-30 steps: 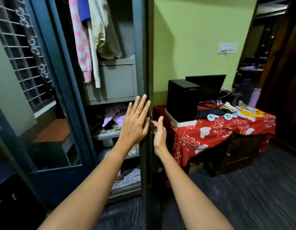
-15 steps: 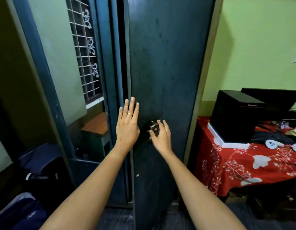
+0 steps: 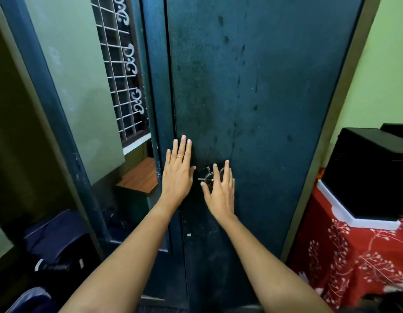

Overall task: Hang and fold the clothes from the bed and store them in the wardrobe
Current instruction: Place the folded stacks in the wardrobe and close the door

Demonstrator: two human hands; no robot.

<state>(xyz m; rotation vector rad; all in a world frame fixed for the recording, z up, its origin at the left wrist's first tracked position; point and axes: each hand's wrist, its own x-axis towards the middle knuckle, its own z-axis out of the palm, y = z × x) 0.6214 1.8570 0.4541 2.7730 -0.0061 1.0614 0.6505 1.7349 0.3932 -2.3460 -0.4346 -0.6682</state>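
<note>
- Green-walled room, red-cloth table (image 3: 354, 256) with a black box (image 3: 372, 172) on it at the right edge of your view, dark bags (image 3: 56, 240) on the floor at the left. So you've swung the right door (image 3: 263, 75) of the wardrobe (image 3: 327, 136) shut, yeah? A second ago it stood open and I could see clothes hanging inside.

- Yep, now that door fills the middle of your view and the clothes are out of sight behind it. No bed in shot either, so I can't tell if anything's left over there.

- What are your hands up to though?

- Your left hand (image 3: 178, 172) is flat, fingers straight and close together, pressed on the door's left edge right at the seam with the mirrored door (image 3: 72, 98). Your right hand (image 3: 221, 190) lies fanned over the metal handle (image 3: 208, 177), fingers straight, thumb stretched out to the side, not wrapped round it. Neither hand is holding anything.

- So that's the job done?

- Looks like the closing-up step to me, assuming the bed's cleared. I can't tell whether the mirrored door is fully home or the latch has caught, so my guess is you'll need to get a proper grip on that handle and turn it. Mind the fingertips sitting by the seam if the two doors squeeze together.
</note>
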